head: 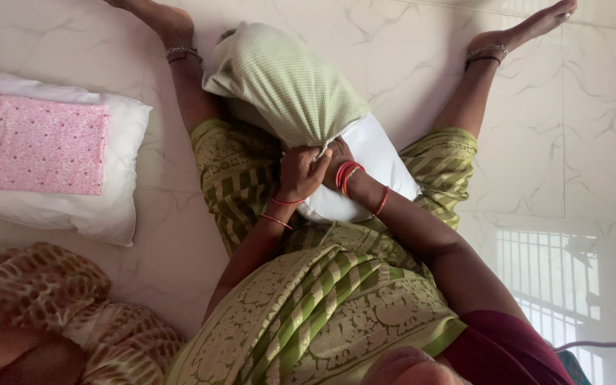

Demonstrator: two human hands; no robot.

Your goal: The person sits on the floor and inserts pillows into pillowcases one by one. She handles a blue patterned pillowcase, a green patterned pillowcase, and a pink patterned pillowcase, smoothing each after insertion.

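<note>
A white pillow (383,160) lies on my lap between my spread legs, its far half inside a light green checked pillowcase (286,82). My left hand (302,171) is closed on the open edge of the pillowcase, at the middle of the pillow. Right beside it, touching, my right hand (338,158) grips the same edge and is partly hidden behind my left hand. Red bangles circle both wrists. The pillow's near end sticks out bare below the cover.
A second white pillow (108,214) lies on the marble floor at the left, with a folded pink patterned cloth (33,142) on top. A brown patterned cloth (51,299) is bunched at the lower left. Window light reflects on the floor (550,271) at the right.
</note>
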